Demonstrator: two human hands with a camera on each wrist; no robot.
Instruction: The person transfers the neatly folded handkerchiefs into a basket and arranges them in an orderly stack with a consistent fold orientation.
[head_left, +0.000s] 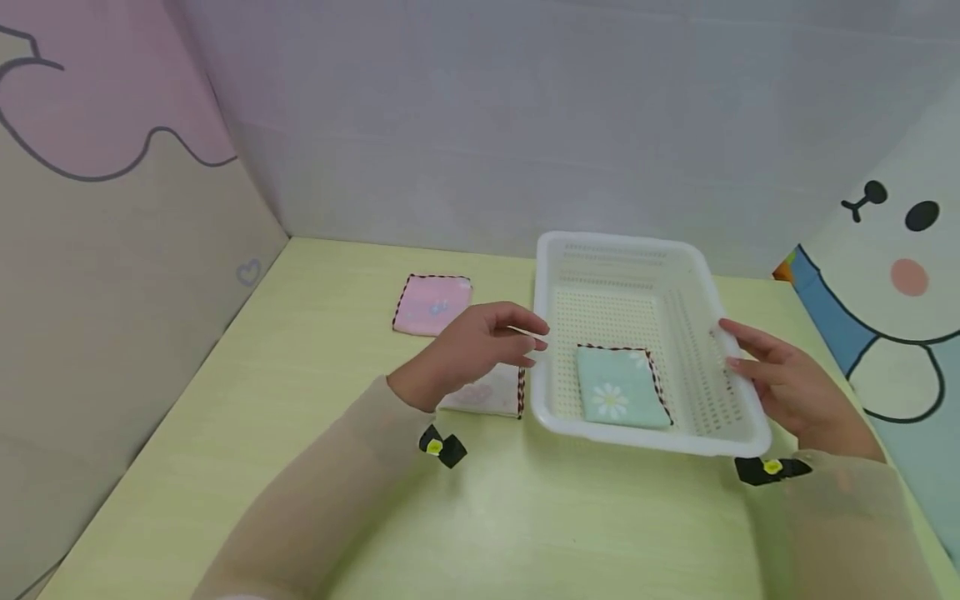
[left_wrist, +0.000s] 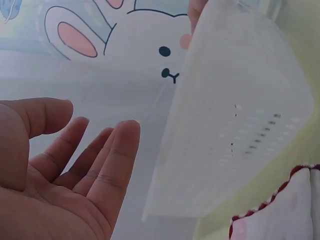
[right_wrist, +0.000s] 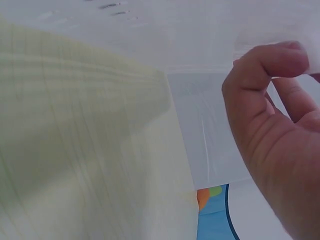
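A white plastic basket point(head_left: 652, 442) with perforated walls is at the right of the table. Inside it lies a mint-green cloth square point(head_left: 618, 392) with a daisy print and a dark red-and-white edge. My right hand point(head_left: 798, 387) grips the basket's right rim; in the right wrist view the thumb point(right_wrist: 280, 57) is bent against the wall. By the opposite rim is my left hand point(head_left: 487, 342), its fingers loosely extended. The left wrist view shows a gap between those fingers point(left_wrist: 127, 145) and the basket wall point(left_wrist: 235, 125).
A pink cloth square point(head_left: 433, 307) lies farther back, left of the basket. Partly under my left hand in the head view is a white cloth square point(head_left: 487, 396) with a similar edge. A pale wall point(head_left: 450, 125) stands behind the yellowish table point(head_left: 300, 333); printed sheets flank both sides.
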